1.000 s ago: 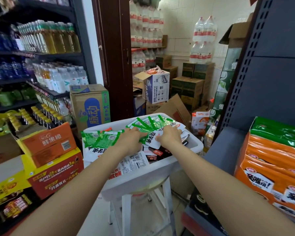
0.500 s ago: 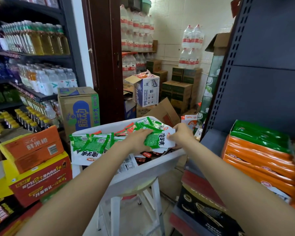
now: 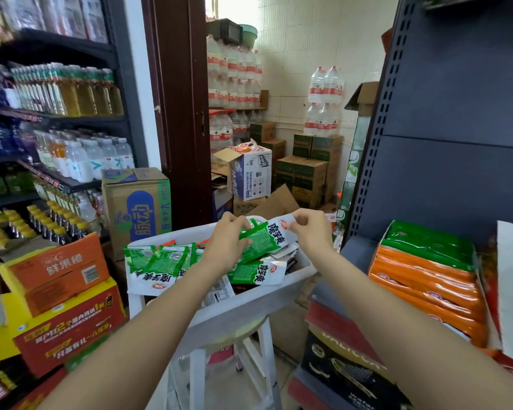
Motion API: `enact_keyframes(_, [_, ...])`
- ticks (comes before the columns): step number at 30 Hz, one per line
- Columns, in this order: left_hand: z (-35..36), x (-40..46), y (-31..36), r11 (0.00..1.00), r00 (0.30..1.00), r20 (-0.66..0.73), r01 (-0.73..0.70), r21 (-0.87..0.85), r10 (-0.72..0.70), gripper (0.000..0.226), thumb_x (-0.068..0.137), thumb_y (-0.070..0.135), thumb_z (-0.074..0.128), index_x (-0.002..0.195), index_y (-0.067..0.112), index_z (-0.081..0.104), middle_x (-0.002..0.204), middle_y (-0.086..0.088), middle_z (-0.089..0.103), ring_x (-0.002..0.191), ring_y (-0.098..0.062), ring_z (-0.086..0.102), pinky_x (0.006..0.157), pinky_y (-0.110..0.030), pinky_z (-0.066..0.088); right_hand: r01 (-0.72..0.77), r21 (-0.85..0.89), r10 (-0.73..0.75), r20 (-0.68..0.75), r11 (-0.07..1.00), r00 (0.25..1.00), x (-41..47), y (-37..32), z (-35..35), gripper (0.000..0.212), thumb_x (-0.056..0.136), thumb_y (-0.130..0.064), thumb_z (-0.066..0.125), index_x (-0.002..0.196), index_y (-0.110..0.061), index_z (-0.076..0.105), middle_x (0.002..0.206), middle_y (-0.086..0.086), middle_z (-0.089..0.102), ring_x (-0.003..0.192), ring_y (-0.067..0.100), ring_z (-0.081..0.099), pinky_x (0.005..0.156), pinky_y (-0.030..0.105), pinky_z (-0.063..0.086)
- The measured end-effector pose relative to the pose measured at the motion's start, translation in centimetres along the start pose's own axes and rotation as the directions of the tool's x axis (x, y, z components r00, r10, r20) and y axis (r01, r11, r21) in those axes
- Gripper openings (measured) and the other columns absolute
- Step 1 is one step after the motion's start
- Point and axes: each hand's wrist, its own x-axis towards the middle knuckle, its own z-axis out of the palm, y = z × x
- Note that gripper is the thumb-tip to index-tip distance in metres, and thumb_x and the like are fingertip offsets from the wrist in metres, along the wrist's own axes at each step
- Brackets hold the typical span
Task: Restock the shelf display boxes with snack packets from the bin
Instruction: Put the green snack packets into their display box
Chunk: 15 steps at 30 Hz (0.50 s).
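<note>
Both hands gripped a small stack of green-and-white snack packets (image 3: 262,239) above the far side of the white bin (image 3: 249,309): the left hand (image 3: 225,247) curled round the stack's left end, the right hand (image 3: 311,232) pinched its white top edge. More green packets (image 3: 157,266) lay heaped at the bin's left edge, some overhanging it. Slippery packets might have fanned apart and dropped. At the right, the shelf display box (image 3: 486,294) held rows of orange and green packets.
</note>
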Motion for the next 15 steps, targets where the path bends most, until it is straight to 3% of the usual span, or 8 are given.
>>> enact_keyframes(4, [-1.0,0.4,1.0,0.999,0.997,-0.058,-0.041,0.033,0.042,0.043,0.089,0.019,0.063,0.129,0.018,0.047,0.135,-0.002,0.041,0.120,-0.022,0.039,0.102,-0.032,0.032,0.072,0.078,-0.072,-0.001,0.994,0.997,0.2,-1.0,-0.9,0.011,0.087,-0.009,0.064,0.078,-0.015,0.067,0.079,0.000,0.068,0.083,0.019,0.062,0.072,0.032,0.046])
enact_keyframes(7, [-1.9,0.5,1.9,0.993,0.999,0.038,-0.030,0.118,0.026,0.039,0.091,0.034,0.058,0.128,0.024,0.051,0.124,0.001,0.058,0.120,-0.023,0.042,0.097,-0.041,0.032,0.087,0.102,-0.088,0.006,0.991,0.996,0.2,-1.7,-2.0,0.009,0.088,-0.009,0.063,0.082,-0.014,0.068,0.083,0.004,0.069,0.086,0.026,0.065,0.073,0.037,0.050])
enact_keyframes(10, [-2.8,0.0,3.5,0.991,0.998,0.068,-0.007,-0.136,0.017,0.016,0.091,0.032,0.060,0.099,0.018,0.060,0.094,-0.003,0.066,0.093,-0.021,0.057,0.076,-0.032,0.042,0.031,0.157,-0.026,-0.032,0.987,0.999,-0.4,-2.1,-3.4,0.007,0.088,-0.009,0.062,0.086,-0.012,0.068,0.088,0.006,0.069,0.090,0.027,0.064,0.075,0.038,0.051])
enact_keyframes(12, [-3.3,-0.7,5.1,0.963,0.997,0.081,0.009,-0.270,0.013,0.013,0.091,0.028,0.061,0.087,0.016,0.059,0.083,-0.003,0.063,0.078,-0.016,0.055,0.064,-0.028,0.039,-0.024,0.235,0.045,-0.086,0.972,0.995,-1.3,-2.5,-4.7,0.005,0.088,-0.011,0.064,0.084,-0.014,0.067,0.089,0.007,0.068,0.091,0.028,0.064,0.079,0.044,0.052])
enact_keyframes(15, [-2.9,-1.9,7.4,0.902,0.998,0.065,0.039,-0.430,-0.012,0.014,0.089,0.024,0.063,0.079,0.015,0.059,0.077,-0.003,0.060,0.072,-0.015,0.054,0.063,-0.027,0.041,-0.112,0.396,0.153,-0.073,0.911,0.985,-3.2,-2.6,-7.0,0.006,0.089,-0.015,0.063,0.093,-0.012,0.061,0.090,0.009,0.065,0.076,0.021,0.062,0.063,0.034,0.054])
